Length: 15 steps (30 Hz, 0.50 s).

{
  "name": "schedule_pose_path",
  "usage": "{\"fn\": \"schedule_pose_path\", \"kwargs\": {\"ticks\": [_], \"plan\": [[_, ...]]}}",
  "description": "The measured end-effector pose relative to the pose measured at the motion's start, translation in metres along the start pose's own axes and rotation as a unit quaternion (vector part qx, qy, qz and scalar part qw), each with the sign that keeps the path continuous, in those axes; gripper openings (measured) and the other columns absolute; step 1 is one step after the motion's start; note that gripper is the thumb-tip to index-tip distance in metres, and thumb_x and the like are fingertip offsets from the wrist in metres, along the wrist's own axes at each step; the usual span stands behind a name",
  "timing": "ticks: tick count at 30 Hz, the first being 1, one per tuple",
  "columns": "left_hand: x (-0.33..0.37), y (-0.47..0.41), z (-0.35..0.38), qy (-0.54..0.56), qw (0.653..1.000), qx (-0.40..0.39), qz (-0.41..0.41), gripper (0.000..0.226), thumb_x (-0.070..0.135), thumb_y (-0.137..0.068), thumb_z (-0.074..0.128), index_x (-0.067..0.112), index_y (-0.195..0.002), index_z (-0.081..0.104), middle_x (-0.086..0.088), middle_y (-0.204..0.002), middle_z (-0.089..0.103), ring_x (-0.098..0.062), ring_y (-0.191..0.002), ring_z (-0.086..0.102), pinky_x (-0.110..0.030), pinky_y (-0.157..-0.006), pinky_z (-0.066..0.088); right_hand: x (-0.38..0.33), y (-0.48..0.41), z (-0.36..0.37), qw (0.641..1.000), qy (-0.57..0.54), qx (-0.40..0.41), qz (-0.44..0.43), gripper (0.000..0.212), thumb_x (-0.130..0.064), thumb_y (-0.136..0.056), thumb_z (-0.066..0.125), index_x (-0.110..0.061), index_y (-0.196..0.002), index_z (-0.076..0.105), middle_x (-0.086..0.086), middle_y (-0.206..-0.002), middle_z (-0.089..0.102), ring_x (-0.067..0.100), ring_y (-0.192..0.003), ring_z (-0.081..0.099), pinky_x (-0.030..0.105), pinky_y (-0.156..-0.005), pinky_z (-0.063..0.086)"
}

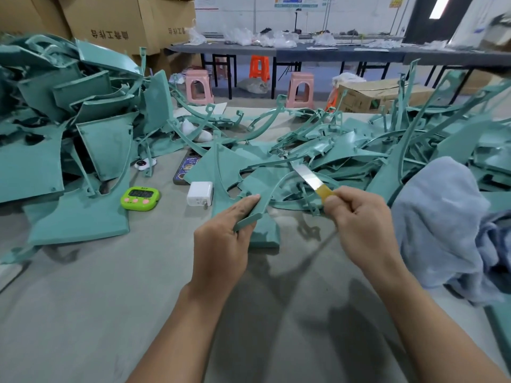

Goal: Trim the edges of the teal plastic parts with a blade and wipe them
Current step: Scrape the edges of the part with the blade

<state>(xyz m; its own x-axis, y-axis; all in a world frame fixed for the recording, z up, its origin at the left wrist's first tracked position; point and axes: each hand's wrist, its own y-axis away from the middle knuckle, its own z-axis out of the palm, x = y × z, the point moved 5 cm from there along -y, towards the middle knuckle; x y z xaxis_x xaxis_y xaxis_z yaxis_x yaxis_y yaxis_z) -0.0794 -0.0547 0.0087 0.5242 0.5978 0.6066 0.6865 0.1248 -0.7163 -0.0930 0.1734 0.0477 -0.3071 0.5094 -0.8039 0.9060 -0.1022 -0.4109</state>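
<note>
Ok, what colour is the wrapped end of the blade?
Mustard yellow, where the right hand pinches the blade; head view.

Both bare forearms reach forward from the lower edge of the view, and the hands are near each other, not touching. The left hand (221, 239), its back turned up, holds the end of a curved teal part (269, 193) between thumb and fingers. The right hand (359, 217), with curled fingers, pinches the yellow end of a blade (304, 174).
</note>
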Motion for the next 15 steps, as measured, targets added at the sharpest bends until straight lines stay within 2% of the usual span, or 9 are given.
{"fn": "schedule_pose_path", "kwargs": {"ticks": [2, 4, 7, 8, 10, 11, 13, 15], "plan": [[0.0, 0.001, 0.001, 0.005, 1.0, -0.004, 0.004, 0.037, 0.018, -0.089, 0.068, 0.022, -0.126, 0.072, 0.04, -0.121, 0.055, 0.021, -0.116, 0.054, -0.006, -0.1, 0.042, -0.007, 0.003, 0.006, 0.996, -0.061, -0.051, -0.042, 0.029, -0.019, -0.094, 0.063, -0.017, -0.066, 0.057, -0.011, -0.053, 0.043, 0.007, -0.052, 0.035, 0.026, -0.051, 0.031], [0.001, -0.002, 0.0, 0.004, 1.0, -0.004, 0.011, 0.036, 0.018, -0.09, 0.068, 0.022, -0.125, 0.072, 0.038, -0.123, 0.056, 0.019, -0.117, 0.055, -0.007, -0.1, 0.043, -0.01, 0.005, 0.013, 0.995, -0.039, -0.081, -0.045, 0.028, -0.024, -0.094, 0.062, -0.018, -0.067, 0.058, -0.011, -0.053, 0.045, 0.005, -0.05, 0.036, 0.022, -0.049, 0.03], [0.0, -0.002, -0.001, 0.005, 1.0, 0.001, 0.008, 0.035, 0.022, -0.091, 0.067, 0.021, -0.125, 0.072, 0.037, -0.123, 0.056, 0.019, -0.116, 0.056, -0.008, -0.1, 0.044, -0.001, -0.007, 0.004, 0.998, 0.065, 0.017, -0.002, 0.031, -0.022, -0.097, 0.063, -0.014, -0.068, 0.056, -0.007, -0.052, 0.044, 0.008, -0.05, 0.036, 0.033, -0.051, 0.033], [0.0, 0.0, -0.002, 0.01, 1.0, -0.004, 0.009, 0.035, 0.025, -0.092, 0.065, 0.021, -0.126, 0.072, 0.038, -0.123, 0.056, 0.017, -0.117, 0.056, -0.008, -0.1, 0.044, 0.0, -0.007, 0.003, 0.999, 0.033, 0.017, -0.007, 0.029, -0.019, -0.096, 0.063, -0.013, -0.068, 0.057, -0.007, -0.052, 0.044, 0.009, -0.051, 0.037, 0.033, -0.051, 0.034], [0.002, 0.001, -0.003, 0.016, 1.0, -0.008, 0.017, 0.035, 0.029, -0.093, 0.062, 0.022, -0.126, 0.072, 0.04, -0.122, 0.057, 0.015, -0.117, 0.058, -0.008, -0.101, 0.043, -0.005, -0.002, 0.01, 0.996, -0.075, -0.047, -0.032, 0.027, -0.015, -0.093, 0.065, -0.015, -0.067, 0.06, -0.011, -0.053, 0.044, 0.006, -0.05, 0.038, 0.025, -0.048, 0.034], [0.002, 0.0, -0.003, 0.015, 1.0, -0.008, 0.017, 0.035, 0.029, -0.093, 0.062, 0.022, -0.126, 0.072, 0.041, -0.121, 0.059, 0.014, -0.116, 0.059, -0.008, -0.099, 0.044, -0.007, 0.0, 0.014, 0.994, -0.077, -0.069, -0.032, 0.027, -0.017, -0.093, 0.064, -0.016, -0.067, 0.061, -0.012, -0.052, 0.045, 0.004, -0.048, 0.037, 0.019, -0.046, 0.032], [0.001, -0.002, -0.003, 0.008, 1.0, 0.002, 0.006, 0.034, 0.024, -0.092, 0.067, 0.022, -0.125, 0.072, 0.039, -0.118, 0.062, 0.012, -0.109, 0.062, -0.003, -0.092, 0.044, 0.003, -0.008, 0.013, 0.999, 0.013, -0.03, 0.014, 0.031, -0.021, -0.096, 0.063, -0.017, -0.065, 0.06, -0.011, -0.048, 0.047, 0.007, -0.046, 0.038, 0.021, -0.043, 0.027], [0.001, 0.001, -0.003, 0.001, 1.0, 0.008, 0.0, 0.034, 0.02, -0.09, 0.069, 0.022, -0.125, 0.072, 0.033, -0.113, 0.065, 0.008, -0.102, 0.063, 0.002, -0.085, 0.042, 0.013, -0.012, -0.003, 0.992, 0.1, 0.058, 0.059, 0.036, -0.022, -0.097, 0.06, -0.013, -0.062, 0.052, -0.008, -0.049, 0.047, 0.011, -0.049, 0.038, 0.028, -0.045, 0.026]]}}
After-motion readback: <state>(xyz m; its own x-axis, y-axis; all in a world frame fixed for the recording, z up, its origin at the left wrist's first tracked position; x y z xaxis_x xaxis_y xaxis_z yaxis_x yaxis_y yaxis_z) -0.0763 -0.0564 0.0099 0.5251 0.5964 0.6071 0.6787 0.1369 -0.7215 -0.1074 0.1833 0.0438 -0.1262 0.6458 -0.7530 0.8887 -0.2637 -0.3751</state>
